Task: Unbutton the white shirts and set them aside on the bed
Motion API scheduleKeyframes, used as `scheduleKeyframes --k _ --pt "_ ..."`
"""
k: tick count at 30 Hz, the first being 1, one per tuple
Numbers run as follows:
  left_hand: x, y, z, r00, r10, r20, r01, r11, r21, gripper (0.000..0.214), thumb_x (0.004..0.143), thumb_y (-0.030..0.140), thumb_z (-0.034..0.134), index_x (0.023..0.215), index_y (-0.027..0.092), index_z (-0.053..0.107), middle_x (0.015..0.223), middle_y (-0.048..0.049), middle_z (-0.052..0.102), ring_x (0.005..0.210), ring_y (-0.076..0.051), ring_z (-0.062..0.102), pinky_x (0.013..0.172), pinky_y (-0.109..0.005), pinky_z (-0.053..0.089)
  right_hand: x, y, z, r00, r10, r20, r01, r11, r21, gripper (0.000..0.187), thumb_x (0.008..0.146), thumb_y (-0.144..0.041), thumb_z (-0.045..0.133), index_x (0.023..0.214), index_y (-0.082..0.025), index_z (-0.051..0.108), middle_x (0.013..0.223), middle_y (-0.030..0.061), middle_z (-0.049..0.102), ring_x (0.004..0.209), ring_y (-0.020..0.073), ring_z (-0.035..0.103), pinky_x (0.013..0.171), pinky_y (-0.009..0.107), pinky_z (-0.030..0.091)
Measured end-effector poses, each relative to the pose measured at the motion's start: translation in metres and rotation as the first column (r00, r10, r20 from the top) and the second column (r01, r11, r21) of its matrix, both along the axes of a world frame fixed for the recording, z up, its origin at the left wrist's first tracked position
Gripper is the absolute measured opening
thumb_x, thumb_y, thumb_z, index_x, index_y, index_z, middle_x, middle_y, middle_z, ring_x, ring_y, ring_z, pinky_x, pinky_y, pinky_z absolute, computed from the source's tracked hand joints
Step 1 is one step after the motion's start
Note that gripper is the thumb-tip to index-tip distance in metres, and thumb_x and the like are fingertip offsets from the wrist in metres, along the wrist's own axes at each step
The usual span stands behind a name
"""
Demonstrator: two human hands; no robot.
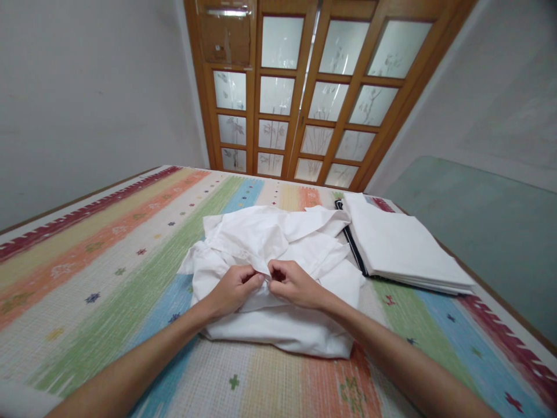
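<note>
Pinching a fold of the white cloth (278,319) with left hand (235,287) and right hand (293,283), closing thumb and fingers of both on it. Lying rumpled on the desk (126,261), nearer the right edge than the left. Judging by the creases, apparently being far from finished: not yet lying flat. Showing just beside it, toward the right edge, an already neatly folded white stack (400,244).

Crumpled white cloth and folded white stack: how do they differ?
The crumpled white cloth is loose and wrinkled; the folded white stack is flatter, with straighter edges. The left hand and right hand hold the crumpled white cloth, while neither touches the folded white stack. Both are white and lie over the striped tablecloth.
</note>
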State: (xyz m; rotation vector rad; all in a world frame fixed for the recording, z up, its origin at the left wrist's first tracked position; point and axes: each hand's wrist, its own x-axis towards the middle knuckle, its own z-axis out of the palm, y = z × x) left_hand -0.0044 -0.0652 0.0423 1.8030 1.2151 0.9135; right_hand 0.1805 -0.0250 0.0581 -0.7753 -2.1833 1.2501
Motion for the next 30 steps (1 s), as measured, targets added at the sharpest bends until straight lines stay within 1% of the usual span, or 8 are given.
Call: scheduleKeyframes --k 5,8,18,22,25,27,28,30 --pt "0.0 0.0 0.001 0.996 -0.006 -0.088 0.014 0.996 0.089 0.038 0.086 0.043 0.046 0.059 0.017 0.051 0.052 0.005 0.042 0.051 -0.009 0.038 0.049 -0.022 0.029 0.001 -0.002 -0.001 1.0 0.013 -0.012 -0.013 0.998 -0.065 0.008 0.07 -0.026 0.051 0.068 -0.02 0.045 0.06 -0.0063 0.04 0.058 0.0096 0.035 0.052 0.022 0.027" --pt "0.0 -0.001 0.002 0.993 -0.025 -0.118 0.039 0.992 0.119 0.037 0.085 0.039 0.046 0.054 0.018 0.045 0.049 0.0053 0.039 0.049 -0.008 0.036 0.047 -0.021 0.026 0.002 -0.003 -0.002 0.999 0.019 -0.028 -0.022 0.993 -0.116 0.008 0.07 -0.025 0.051 0.068 -0.02 0.045 0.059 -0.0067 0.039 0.056 0.0093 0.034 0.051 0.021 0.026" --pt "-0.002 -0.001 0.001 0.999 -0.041 0.012 0.042 0.998 -0.056 0.033 0.084 0.04 0.046 0.06 0.018 0.049 0.049 0.007 0.037 0.045 -0.008 0.034 0.044 -0.02 0.026 0.002 -0.004 0.0 0.998 0.012 -0.069 -0.023 0.986 -0.166 0.005 0.071 -0.022 0.05 0.068 -0.02 0.047 0.057 -0.0067 0.044 0.055 0.0093 0.038 0.051 0.022 0.028" --pt "-0.001 -0.003 0.01 0.999 -0.023 0.039 0.024 0.999 -0.031 0.037 0.085 0.043 0.048 0.062 0.016 0.057 0.055 0.0041 0.049 0.053 -0.009 0.043 0.051 -0.022 0.035 0.005 -0.001 0.005 0.996 -0.023 -0.082 0.017 0.997 -0.071 0.011 0.077 -0.025 0.049 0.068 -0.019 0.05 0.058 -0.0051 0.047 0.057 0.0104 0.042 0.055 0.023 0.031" --pt "0.0 -0.007 0.017 1.0 -0.025 -0.016 0.025 1.0 -0.007 0.034 0.087 0.044 0.051 0.076 0.017 0.07 0.069 0.0003 0.066 0.063 -0.012 0.054 0.061 -0.023 0.042 0.009 0.004 0.011 0.987 -0.141 -0.08 0.145 0.988 0.05 0.014 0.078 -0.028 0.049 0.067 -0.02 0.05 0.058 -0.0047 0.047 0.058 0.0112 0.042 0.057 0.024 0.032" --pt "-0.001 -0.009 0.021 0.995 -0.012 -0.104 0.015 0.999 0.032 0.03 0.085 0.043 0.057 0.089 0.019 0.074 0.079 -0.0014 0.073 0.068 -0.014 0.059 0.065 -0.024 0.044 0.013 0.009 0.016 0.957 -0.273 -0.103 0.285 0.949 0.134 0.016 0.079 -0.028 0.049 0.065 -0.021 0.047 0.057 -0.0044 0.046 0.059 0.0122 0.042 0.058 0.025 0.033" --pt "-0.002 -0.01 0.023 0.988 -0.017 -0.154 0.026 0.998 0.056 0.028 0.084 0.042 0.06 0.094 0.02 0.075 0.083 -0.0021 0.075 0.068 -0.014 0.061 0.066 -0.025 0.045 0.016 0.013 0.019 0.923 -0.36 -0.137 0.381 0.907 0.178 0.017 0.079 -0.029 0.048 0.064 -0.022 0.045 0.056 -0.0042 0.045 0.059 0.0127 0.042 0.058 0.025 0.033" --pt "-0.005 -0.011 0.025 0.966 -0.074 -0.246 0.1 0.991 0.094 0.027 0.085 0.038 0.06 0.099 0.021 0.075 0.087 -0.0028 0.077 0.067 -0.014 0.063 0.065 -0.024 0.046 0.024 0.024 0.025 0.803 -0.544 -0.244 0.594 0.763 0.255 0.019 0.08 -0.03 0.047 0.063 -0.023 0.043 0.056 -0.0037 0.044 0.059 0.0136 0.042 0.059 0.026 0.034"
